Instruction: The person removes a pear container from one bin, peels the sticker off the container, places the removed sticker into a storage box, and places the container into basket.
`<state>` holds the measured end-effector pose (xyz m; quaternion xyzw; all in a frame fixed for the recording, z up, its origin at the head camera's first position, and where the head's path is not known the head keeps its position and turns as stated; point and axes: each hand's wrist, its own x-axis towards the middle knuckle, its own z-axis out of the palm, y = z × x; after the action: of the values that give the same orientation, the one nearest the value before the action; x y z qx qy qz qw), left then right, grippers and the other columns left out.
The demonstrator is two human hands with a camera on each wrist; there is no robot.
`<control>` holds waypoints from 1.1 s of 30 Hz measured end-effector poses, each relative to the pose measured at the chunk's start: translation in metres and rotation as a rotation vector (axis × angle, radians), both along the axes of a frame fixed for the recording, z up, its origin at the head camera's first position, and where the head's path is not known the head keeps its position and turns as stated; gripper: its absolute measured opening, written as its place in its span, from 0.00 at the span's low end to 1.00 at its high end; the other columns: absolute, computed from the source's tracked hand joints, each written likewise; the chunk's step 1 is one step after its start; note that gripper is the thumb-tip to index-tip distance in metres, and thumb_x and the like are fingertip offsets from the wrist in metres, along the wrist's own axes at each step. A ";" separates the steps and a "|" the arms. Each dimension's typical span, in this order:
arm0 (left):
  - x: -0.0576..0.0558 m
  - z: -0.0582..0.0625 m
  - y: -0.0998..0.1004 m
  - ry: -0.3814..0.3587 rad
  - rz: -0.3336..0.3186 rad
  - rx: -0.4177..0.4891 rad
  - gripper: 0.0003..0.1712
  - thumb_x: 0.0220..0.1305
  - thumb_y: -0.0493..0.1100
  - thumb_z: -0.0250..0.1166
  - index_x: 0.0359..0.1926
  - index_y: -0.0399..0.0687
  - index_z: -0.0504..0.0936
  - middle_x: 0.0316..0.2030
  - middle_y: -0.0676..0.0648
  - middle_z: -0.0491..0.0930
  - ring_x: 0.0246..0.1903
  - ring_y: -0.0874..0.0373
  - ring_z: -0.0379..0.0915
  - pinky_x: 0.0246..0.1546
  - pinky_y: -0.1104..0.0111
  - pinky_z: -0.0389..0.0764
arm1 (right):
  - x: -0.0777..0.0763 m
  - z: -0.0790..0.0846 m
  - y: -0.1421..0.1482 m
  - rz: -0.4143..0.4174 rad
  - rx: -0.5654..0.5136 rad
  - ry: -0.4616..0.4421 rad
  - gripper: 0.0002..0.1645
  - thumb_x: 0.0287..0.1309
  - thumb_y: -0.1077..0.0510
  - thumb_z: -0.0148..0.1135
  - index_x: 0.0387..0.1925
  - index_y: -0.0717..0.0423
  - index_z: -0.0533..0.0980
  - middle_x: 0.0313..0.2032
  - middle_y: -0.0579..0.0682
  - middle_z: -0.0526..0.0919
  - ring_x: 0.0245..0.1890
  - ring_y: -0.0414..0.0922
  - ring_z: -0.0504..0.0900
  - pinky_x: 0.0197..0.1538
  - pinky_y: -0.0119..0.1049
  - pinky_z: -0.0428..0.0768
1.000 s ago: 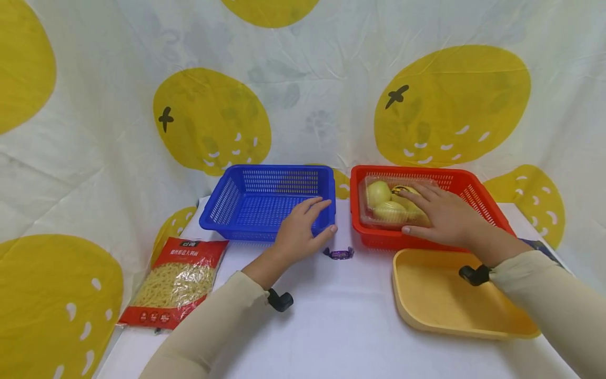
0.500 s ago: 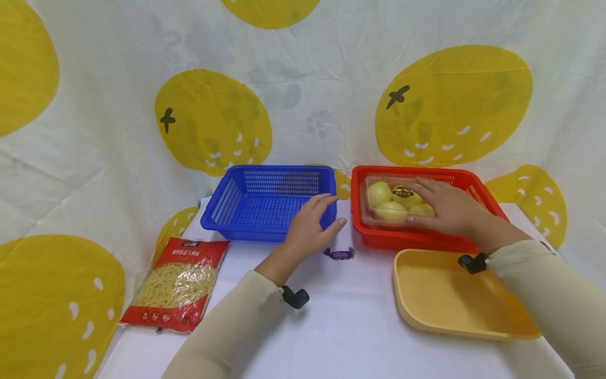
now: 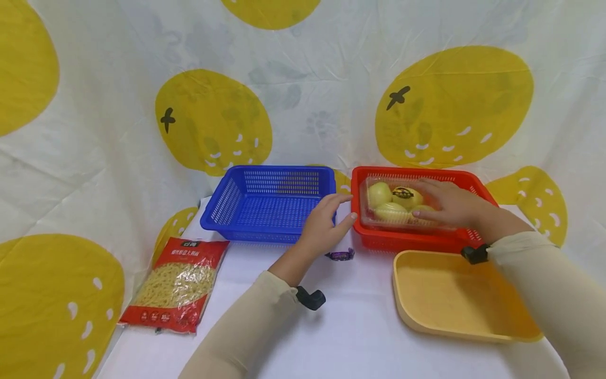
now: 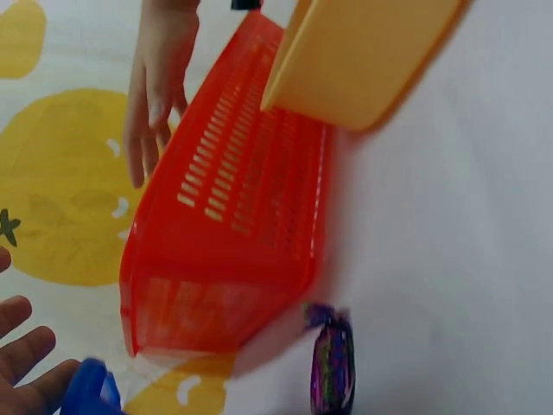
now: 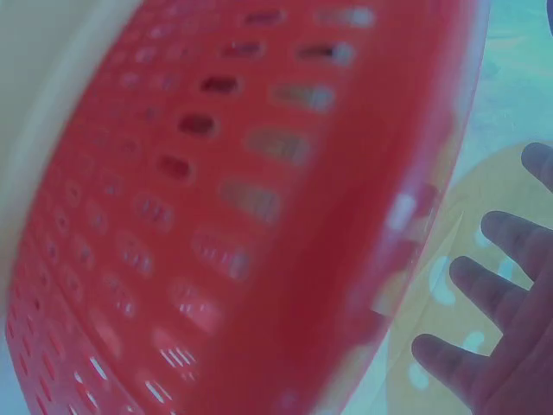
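Observation:
A clear plastic box [image 3: 376,217] of several pale yellow-green fruits sits in the red basket [image 3: 374,239]. Over the box's right side hovers my right hand [image 3: 456,205]; its fingers are extended, and the right wrist view shows them spread beside the basket's rim. My left hand [image 3: 322,226] is between the two baskets, fingers extended and holding nothing, fingertips close to the red basket's left rim. Behind it stands the blue basket [image 3: 265,234], its near right corner partly hidden. A purple-wrapped candy [image 3: 342,255] lies on the white cloth just below the left hand.
At front right, a yellow-orange tray [image 3: 445,295] stands before the red basket, partly under the right forearm. A red bag of pasta [image 3: 175,284] lies at the left edge of the table. Behind everything hangs a white curtain [image 3: 322,79] with yellow fruit prints.
My left hand has moved right, from in front of the blue basket toward the red one. My right hand has shifted slightly right over the box, uncovering more of its dark label.

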<state>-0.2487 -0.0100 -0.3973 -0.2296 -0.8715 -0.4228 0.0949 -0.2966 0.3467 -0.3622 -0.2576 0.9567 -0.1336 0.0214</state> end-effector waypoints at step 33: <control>0.012 -0.028 0.062 -0.247 0.176 0.180 0.33 0.78 0.47 0.66 0.79 0.61 0.69 0.77 0.53 0.65 0.76 0.55 0.63 0.69 0.57 0.76 | -0.053 0.006 0.051 -0.032 0.099 0.007 0.51 0.68 0.42 0.69 0.76 0.72 0.63 0.71 0.78 0.68 0.70 0.76 0.66 0.71 0.73 0.63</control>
<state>-0.2363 0.0520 -0.4257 -0.0895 -0.8520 -0.5141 0.0438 -0.3491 0.3973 -0.3564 -0.2413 0.9663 -0.0854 0.0287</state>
